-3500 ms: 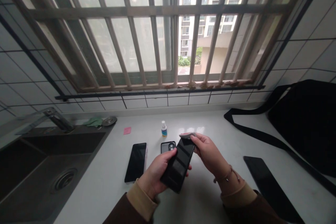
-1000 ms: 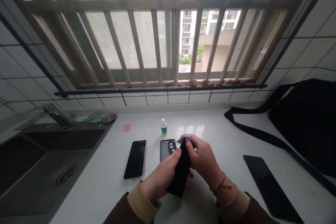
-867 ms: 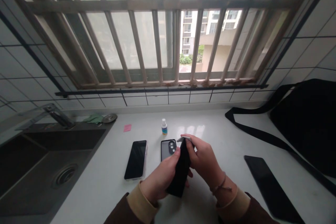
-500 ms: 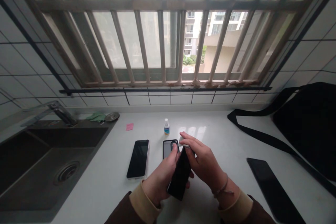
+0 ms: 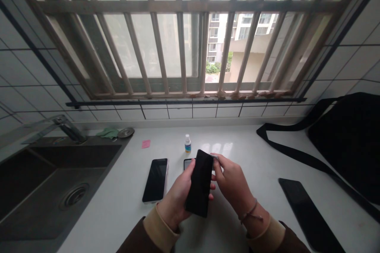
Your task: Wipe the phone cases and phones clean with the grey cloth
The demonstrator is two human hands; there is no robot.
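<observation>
Our left hand is wrapped around the lower half of a dark phone, which stands tilted above the surface, its top toward 12 o'clock. Our right hand is pinched shut on a small pale cloth at the phone's upper right corner, at about 1 o'clock from the phone's middle. As we judge it, wiping is under way: the cloth sits at the top edge, and most of the glass below it is uncovered, so the lower part may be left to do. We cannot tell how clean the glass is.

A second phone lies flat at 9 o'clock, near our left hand. A case peeks out just behind the held phone, and a small bottle stands at 12 o'clock beyond it. A black slab lies at 3 o'clock, with a bag and its strap past it. The sink drops away at far 9 o'clock. Open room lies between our right hand and the slab, and close in at 6 o'clock.
</observation>
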